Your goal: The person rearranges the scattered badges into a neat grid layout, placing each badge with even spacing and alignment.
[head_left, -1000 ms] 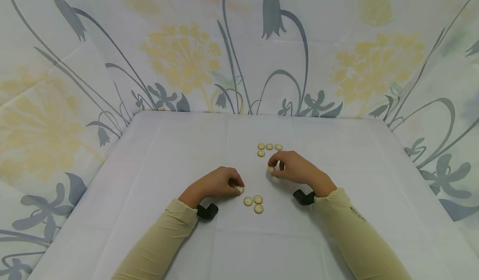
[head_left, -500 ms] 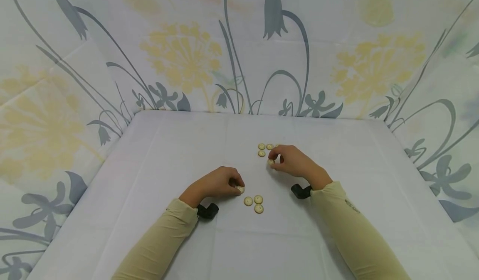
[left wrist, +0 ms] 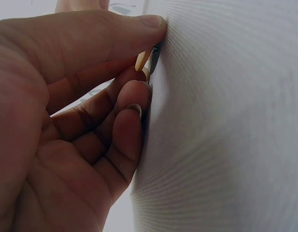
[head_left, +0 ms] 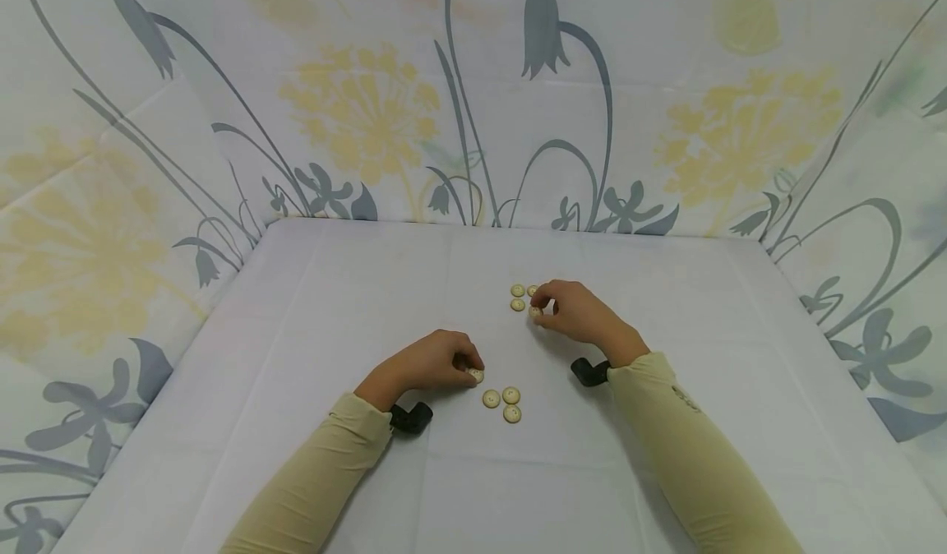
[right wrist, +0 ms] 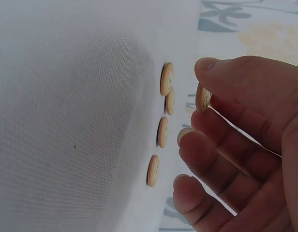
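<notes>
In the head view my left hand point(head_left: 432, 362) rests on the white cloth and pinches a round cream button point(head_left: 477, 376) at its fingertips. The left wrist view shows that button's thin edge point(left wrist: 142, 61) between thumb and fingers, close against the cloth. Right of it, three matching buttons point(head_left: 511, 394) lie flat in a tight cluster. Farther back, my right hand point(head_left: 580, 316) pinches another button point(right wrist: 203, 97) between thumb and fingers, held off the cloth. Several buttons point(right wrist: 162, 132) lie below it on the cloth; in the head view the hand covers part of this group.
A white cloth point(head_left: 370, 283) covers the table. Flower-printed fabric point(head_left: 488, 94) stands behind and along both sides. Each wrist wears a black camera mount point(head_left: 589, 371).
My right hand has moved away from me with its button, toward the back group, and now hides one of those buttons. My left hand has stayed in place.
</notes>
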Motion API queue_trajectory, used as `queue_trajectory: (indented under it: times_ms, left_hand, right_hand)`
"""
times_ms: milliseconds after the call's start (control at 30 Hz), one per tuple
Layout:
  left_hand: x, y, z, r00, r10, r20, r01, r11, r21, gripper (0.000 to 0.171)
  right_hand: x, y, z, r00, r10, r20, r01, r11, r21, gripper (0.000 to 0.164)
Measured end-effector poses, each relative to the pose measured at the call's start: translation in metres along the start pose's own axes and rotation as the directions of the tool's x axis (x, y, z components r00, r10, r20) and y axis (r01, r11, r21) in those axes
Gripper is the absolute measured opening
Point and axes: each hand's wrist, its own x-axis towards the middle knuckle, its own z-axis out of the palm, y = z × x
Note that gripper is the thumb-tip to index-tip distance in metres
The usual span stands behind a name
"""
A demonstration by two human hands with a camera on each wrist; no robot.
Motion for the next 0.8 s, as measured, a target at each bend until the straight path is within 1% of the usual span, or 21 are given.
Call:
queue_trajectory:
  times_ms: [267,600,800]
  left_hand:
    - [0.0,-0.001,0.001,1.0,0.008,0.002,-0.008,1.0,0.005,0.013]
    - [0.001,-0.001,0.0,1.0,-0.006,0.006,0.006,1.0,0.014,0.013]
    - [0.002,-0.003,0.0,1.0,-0.006,0.008,0.005,1.0,0.022,0.014]
  right_hand:
    - [0.007,0.003,0.003,1.0,0.02,-0.018,-0.02,1.0,-0.005,0.026]
    - [0.013,0.006,0.005,0.998,0.055,-0.021,-0.056,0.998,-0.013,0.028]
    - [0.017,0.009,0.007,0.998,0.065,-0.024,-0.066,0.997,-0.038,0.028]
